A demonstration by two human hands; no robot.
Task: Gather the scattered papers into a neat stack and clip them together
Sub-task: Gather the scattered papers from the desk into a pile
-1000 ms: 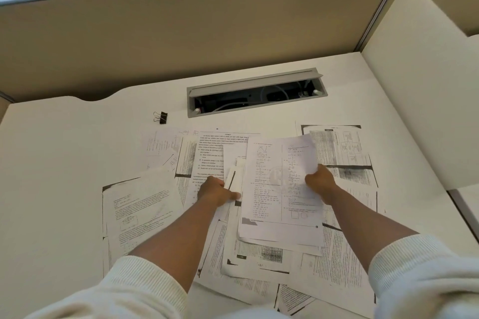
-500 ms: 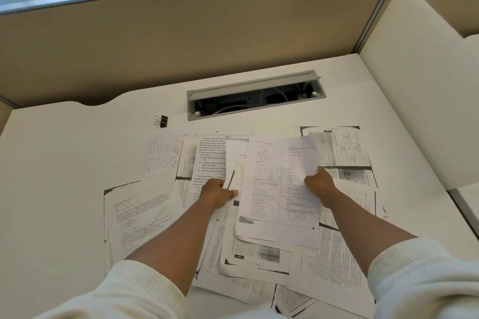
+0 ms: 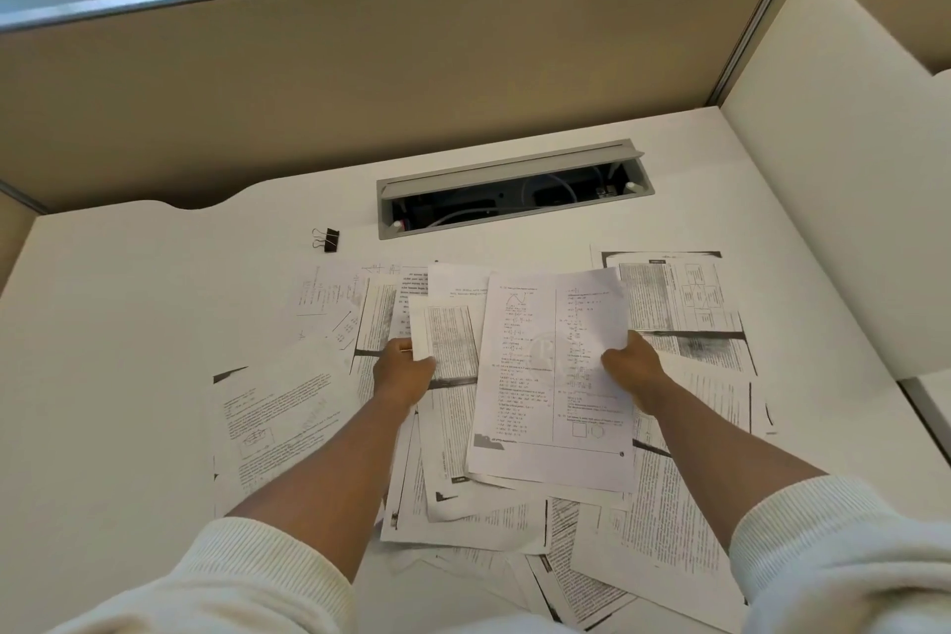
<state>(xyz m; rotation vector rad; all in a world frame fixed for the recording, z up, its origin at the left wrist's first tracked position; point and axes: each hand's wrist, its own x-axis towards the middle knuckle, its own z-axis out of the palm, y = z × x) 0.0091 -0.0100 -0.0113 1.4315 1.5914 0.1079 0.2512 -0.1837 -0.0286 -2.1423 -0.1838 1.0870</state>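
Papers [image 3: 494, 505] lie scattered across the white desk [image 3: 128, 324] in front of us, overlapping at many angles. Our right hand [image 3: 630, 368] pinches a small bundle of sheets [image 3: 545, 376] by its right edge, fingers closed on it; the bundle's long axis runs away from us, top edge toward the partition, leaning slightly to the right. Our left hand [image 3: 404, 373] grips the left edge of another printed sheet [image 3: 447, 340], fingers closed on that one too; it also runs lengthwise away from us, just beside the bundle and partly under it. Loose sheets to the left sit skewed, while one at far right [image 3: 674, 309] lies nearly square to the desk edge. We see the black binder clip [image 3: 327, 239] on bare desk beyond the pile at the left, apart from the papers, near the open cable tray [image 3: 514, 191].
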